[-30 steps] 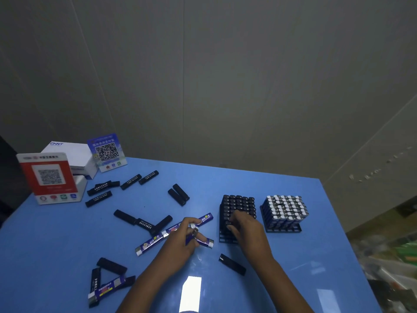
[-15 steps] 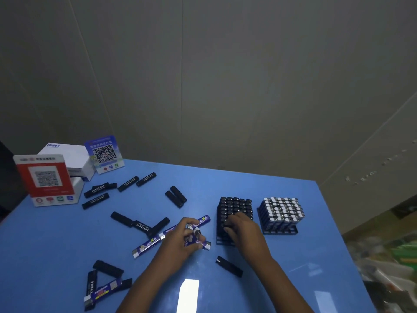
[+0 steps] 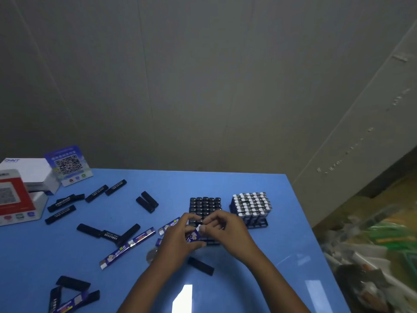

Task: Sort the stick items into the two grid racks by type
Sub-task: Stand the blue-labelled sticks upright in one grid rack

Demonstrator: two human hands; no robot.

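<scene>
Two grid racks stand side by side on the blue table [image 3: 237, 181]: the left rack [image 3: 205, 205] is packed with black sticks, the right rack [image 3: 251, 205] with blue sticks showing white ends. My left hand [image 3: 178, 239] grips a blue stick [image 3: 193, 236] in front of the left rack. My right hand [image 3: 225, 229] pinches the white top end of the same stick. Loose black sticks [image 3: 146, 201] and blue sticks [image 3: 126, 247] lie scattered to the left. One black stick [image 3: 200, 266] lies just below my hands.
At the far left stand a white box [image 3: 29, 172], a red QR sign [image 3: 13, 197] and a blue QR card [image 3: 68, 164]. The table's right edge drops to a cluttered floor [image 3: 372, 245]. A grey wall rises behind.
My left hand has lifted the blue stick rightwards in front of the black rack. My right hand has left the rack top and now pinches the stick's end. The view has shifted right.
</scene>
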